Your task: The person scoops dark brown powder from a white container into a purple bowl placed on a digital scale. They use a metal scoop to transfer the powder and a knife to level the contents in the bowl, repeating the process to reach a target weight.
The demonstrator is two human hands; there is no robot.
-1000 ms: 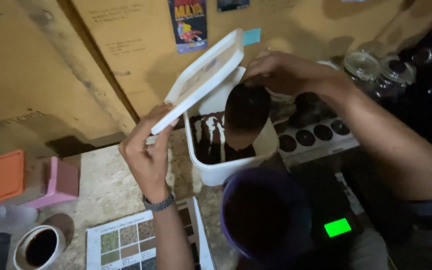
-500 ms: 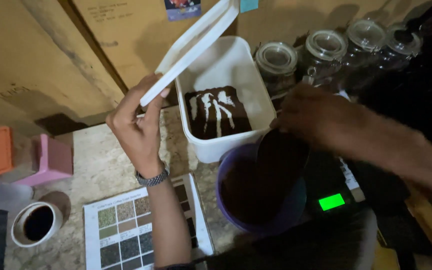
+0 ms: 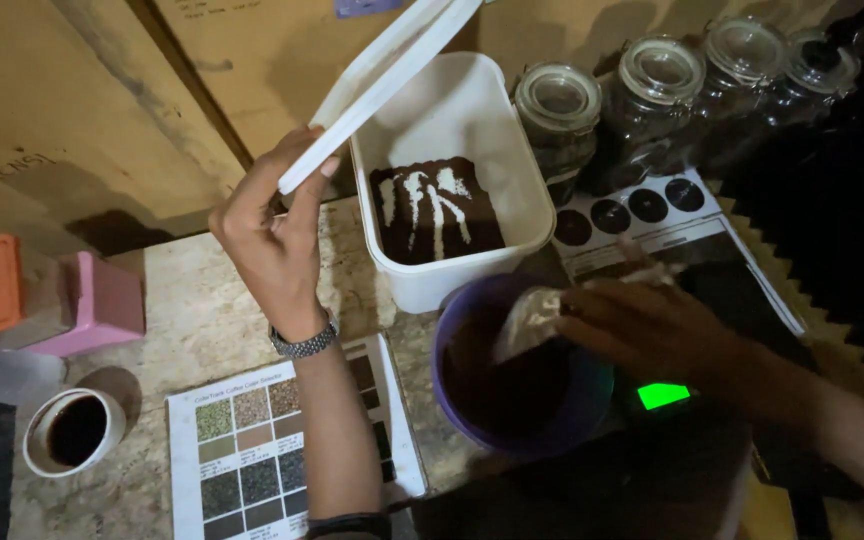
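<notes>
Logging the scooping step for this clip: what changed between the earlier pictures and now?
The right hand carried the scoop out of the white tub and down over the purple bowl, where it now tips. The left hand kept hold of the white lid, raised above the tub. The jars, colour chart and cup stayed put.

Left hand [image 3: 272, 235] holds a white lid [image 3: 382, 85] tilted up by its lower edge, above the open white tub [image 3: 452, 150]. Tub contains dark ground coffee [image 3: 434, 212] streaked with bare white floor. Right hand [image 3: 652, 325] holds a pale scoop [image 3: 524, 322] over a purple bowl [image 3: 452, 345] standing just in front of the tub. Green display [image 3: 664, 395] glows beside the bowl. Stone worktop [image 3: 192, 320] carries a colour chart [image 3: 252, 450], a white cup [image 3: 74, 432], and a pink box [image 3: 97, 305]. Glass jars [image 3: 607, 100] stand right of the tub.
</notes>
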